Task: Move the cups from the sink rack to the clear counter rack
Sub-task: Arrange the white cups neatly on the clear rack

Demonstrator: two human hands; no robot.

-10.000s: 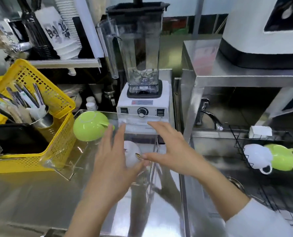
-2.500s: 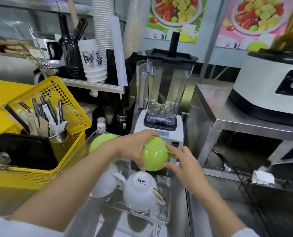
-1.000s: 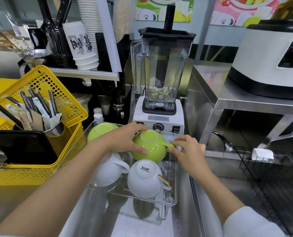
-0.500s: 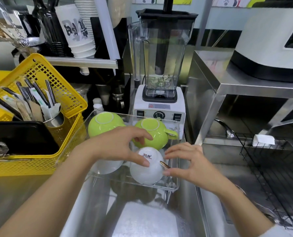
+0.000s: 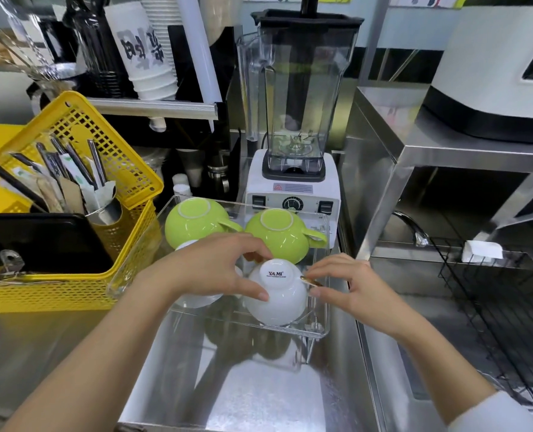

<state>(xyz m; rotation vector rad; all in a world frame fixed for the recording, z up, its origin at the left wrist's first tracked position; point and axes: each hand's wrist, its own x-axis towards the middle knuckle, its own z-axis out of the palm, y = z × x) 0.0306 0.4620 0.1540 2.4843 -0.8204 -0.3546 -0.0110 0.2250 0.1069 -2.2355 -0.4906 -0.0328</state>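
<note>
Both hands on the front white cup [image 5: 276,294], upside down at the front right of the clear counter rack [image 5: 319,328]; left hand [image 5: 215,269] curls loosely over its left side, thumb and fingertips touching the body; right hand [image 5: 349,283] pinches the gold-toned handle [image 5: 310,281] between thumb and forefinger, likely to turn it outward and line the cup up; second white cup [image 5: 196,299] sits mostly hidden under the left hand; two green cups [image 5: 196,222] [image 5: 277,233] fill the back row, all inverted, presumably to drain; handles point right; sink rack [image 5: 489,307] on the right shows no cups in view, so the transfer looks about finished; cup base reads "YAMI", smaller line below unreadable; blender [image 5: 293,120] behind has a red warning sticker, text too small; paper cups [image 5: 147,54] on the shelf carry bold characters I can't read.
</note>
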